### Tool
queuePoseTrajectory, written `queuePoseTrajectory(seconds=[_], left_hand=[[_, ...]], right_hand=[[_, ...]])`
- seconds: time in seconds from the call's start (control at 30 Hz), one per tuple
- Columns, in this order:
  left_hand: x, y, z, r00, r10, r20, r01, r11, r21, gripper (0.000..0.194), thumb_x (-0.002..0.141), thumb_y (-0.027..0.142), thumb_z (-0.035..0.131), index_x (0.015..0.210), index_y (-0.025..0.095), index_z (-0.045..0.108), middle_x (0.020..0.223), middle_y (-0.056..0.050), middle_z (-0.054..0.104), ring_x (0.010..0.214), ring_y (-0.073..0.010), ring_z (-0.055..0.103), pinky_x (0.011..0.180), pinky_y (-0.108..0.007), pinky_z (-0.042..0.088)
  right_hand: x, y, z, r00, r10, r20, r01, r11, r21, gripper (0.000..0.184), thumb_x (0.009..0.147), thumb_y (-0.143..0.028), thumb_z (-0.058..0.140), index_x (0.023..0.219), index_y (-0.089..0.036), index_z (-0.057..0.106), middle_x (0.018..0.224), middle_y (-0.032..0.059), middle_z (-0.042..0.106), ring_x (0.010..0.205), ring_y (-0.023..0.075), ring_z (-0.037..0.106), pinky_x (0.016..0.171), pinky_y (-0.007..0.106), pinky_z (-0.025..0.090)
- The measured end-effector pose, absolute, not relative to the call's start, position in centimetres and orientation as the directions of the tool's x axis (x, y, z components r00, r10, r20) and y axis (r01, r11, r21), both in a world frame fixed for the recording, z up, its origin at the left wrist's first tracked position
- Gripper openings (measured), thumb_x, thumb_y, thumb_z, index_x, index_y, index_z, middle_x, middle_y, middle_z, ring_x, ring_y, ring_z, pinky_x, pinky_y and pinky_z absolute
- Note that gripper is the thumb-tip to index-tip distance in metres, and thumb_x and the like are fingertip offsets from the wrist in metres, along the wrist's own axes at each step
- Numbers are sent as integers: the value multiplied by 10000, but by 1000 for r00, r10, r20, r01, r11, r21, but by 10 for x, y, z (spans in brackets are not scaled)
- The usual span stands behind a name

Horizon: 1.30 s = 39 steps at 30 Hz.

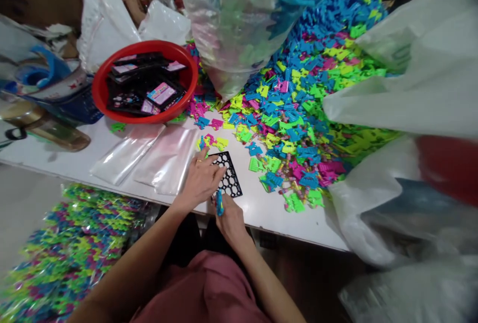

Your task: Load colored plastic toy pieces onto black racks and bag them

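At the table's front edge lies a flat black sheet (232,179) with a pattern of pale rounded shapes. My left hand (201,176) rests over its left side with fingers stretched out, the fingertips by a few small plastic pieces (221,143) in blue, pink and yellow. Whether those fingertips hold one of them is hard to make out. A small blue plastic piece (219,203) stands upright in my closed right hand (231,219), just below the sheet's near edge. Left of my left hand are two stacks of clear plastic bags (166,156).
A large heap of colourful plastic pieces (295,99) covers the right and back. The red basin (99,91) holds black labelled packs. A bulging clear bag (231,29) stands behind. Filled bags (74,243) lie below left; a bottle (56,126) is at the left.
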<state>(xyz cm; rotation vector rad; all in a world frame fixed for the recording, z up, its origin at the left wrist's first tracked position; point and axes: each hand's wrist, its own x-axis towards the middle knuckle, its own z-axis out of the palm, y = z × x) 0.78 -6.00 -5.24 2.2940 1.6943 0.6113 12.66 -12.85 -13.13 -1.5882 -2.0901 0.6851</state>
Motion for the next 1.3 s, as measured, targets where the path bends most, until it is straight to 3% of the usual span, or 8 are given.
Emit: queuePoseTrajectory(seconds=[0.23, 0.4, 0.6, 0.8, 0.97, 1.07, 1.2, 1.3], left_hand=[[-3, -55, -45, 291, 950, 116, 873, -313, 373, 331, 880, 441, 493, 993, 223, 715, 1401, -95, 475, 1390, -344, 250, 1063, -570, 288], [0, -53, -44, 295, 952, 87, 887, -306, 346, 357, 883, 477, 478, 922, 218, 720, 1411, -100, 460, 1395, -327, 249, 1073, -563, 269], [5, -52, -44, 280, 955, 93, 883, -294, 365, 359, 881, 468, 479, 883, 202, 720, 1406, -99, 466, 1395, -342, 246, 1072, -596, 262], [1, -66, -41, 383, 919, 94, 841, -389, 375, 320, 871, 384, 507, 748, 178, 718, 1262, -102, 599, 1374, -321, 300, 1078, -513, 343], [3, -81, -44, 371, 922, 116, 830, -385, 404, 312, 910, 331, 440, 842, 196, 713, 1306, -93, 575, 1384, -318, 287, 1069, -552, 336], [-1, -75, -40, 275, 925, 261, 833, -365, 415, 297, 887, 385, 480, 1037, 205, 663, 1429, -119, 443, 1362, -312, 330, 1083, -568, 297], [-14, -30, -34, -27, 913, 407, 831, -206, 517, 374, 920, 391, 411, 1197, 183, 551, 1390, -128, 463, 1304, -232, 418, 1070, -451, 367], [-13, 12, -39, 0, 972, 233, 883, -110, 457, 381, 941, 328, 350, 1184, 119, 557, 1249, -151, 581, 1202, -239, 519, 1028, -426, 412]], right_hand=[[114, -105, -116, -304, 949, -82, 815, 214, -539, 173, 895, -200, 451, 1015, -155, 566, 944, 96, 651, 882, 204, 608, 729, 275, 442], [132, -104, -124, -232, 967, -109, 782, 119, -612, 220, 898, -252, 461, 1073, -167, 564, 970, 81, 649, 874, 196, 620, 728, 262, 449], [114, -100, -110, -245, 948, -204, 857, 113, -503, 261, 888, -146, 427, 1100, -108, 575, 1044, 138, 646, 934, 223, 615, 766, 294, 439], [169, -76, -81, -571, 772, -280, 659, 227, -717, 197, 852, -288, 589, 997, -177, 663, 819, 26, 695, 713, 157, 619, 629, 227, 416], [226, 2, -64, -9, 992, -125, 976, -19, -218, 210, 872, -204, 536, 1010, -117, 668, 1023, 177, 678, 904, 258, 647, 689, 294, 434], [234, 31, -64, 57, 990, -132, 985, -77, -152, 165, 843, -151, 540, 894, -76, 678, 969, 226, 678, 881, 296, 658, 684, 322, 442], [215, 24, -71, 49, 998, -35, 845, -60, -532, 168, 810, -274, 594, 874, -128, 646, 824, 121, 689, 723, 217, 645, 635, 287, 450], [180, 7, -86, 28, 998, 48, 442, 31, -897, 300, 723, -357, 649, 945, -159, 611, 770, 27, 664, 607, 143, 584, 583, 242, 449]])
